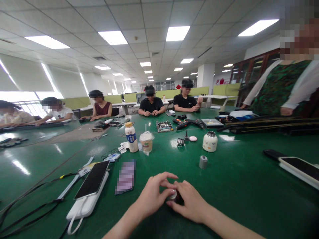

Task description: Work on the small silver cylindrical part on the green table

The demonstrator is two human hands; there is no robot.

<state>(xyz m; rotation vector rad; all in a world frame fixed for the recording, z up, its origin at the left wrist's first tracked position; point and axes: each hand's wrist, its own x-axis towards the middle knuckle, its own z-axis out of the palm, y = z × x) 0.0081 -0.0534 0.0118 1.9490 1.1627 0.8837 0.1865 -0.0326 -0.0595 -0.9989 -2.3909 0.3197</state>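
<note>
My left hand (155, 192) and my right hand (190, 201) meet just above the near part of the green table. Between them is a small silver metal cylinder (172, 196), mostly covered by fingers. The left thumb presses near its top, while the left forefinger stretches out above it. My right thumb and fingers close round its other side. Beyond the right hand stands a larger silver cylinder (203, 162), upright. A cream vacuum flask (209, 142) with a bare metal neck stands behind that.
Left of my hands lie a pixelated phone-shaped thing (126, 177), a phone (92, 179) on a white power bank, and cords. A bottle (131, 137) and a drink cup (146, 142) stand farther back. Circuit boards (164, 126) and drills (183, 125) lie beyond. Several people sit around; one stands at right.
</note>
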